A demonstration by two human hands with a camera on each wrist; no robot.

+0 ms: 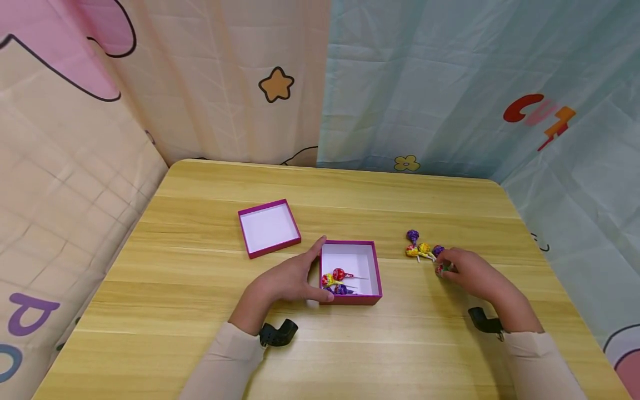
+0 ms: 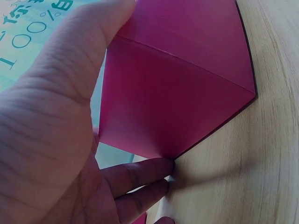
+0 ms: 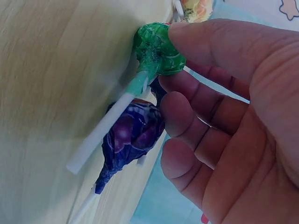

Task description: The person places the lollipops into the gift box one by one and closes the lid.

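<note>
On the table stands a magenta box point(image 1: 376, 272) with a white inside, and several wrapped lollipops point(image 1: 339, 274) lie in its near left part. My left hand point(image 1: 295, 276) holds the box at its left side, thumb at the near corner and fingers at the far one. In the left wrist view the thumb and fingers span the magenta wall point(image 2: 163, 98). My right hand point(image 1: 469, 273) pinches a green-wrapped lollipop point(image 3: 156, 46) by its head, between thumb and fingers. Close below it in the right wrist view is a purple lollipop point(image 3: 133, 130), near the other fingertips.
A box lid point(image 1: 270, 228) lies inside up on the table, behind and left of the box. Beside my right hand lie more lollipops, among them a purple one point(image 1: 412, 235) and a yellow one point(image 1: 424, 248). Printed curtains point(image 1: 420, 83) hang behind the wooden table point(image 1: 350, 350).
</note>
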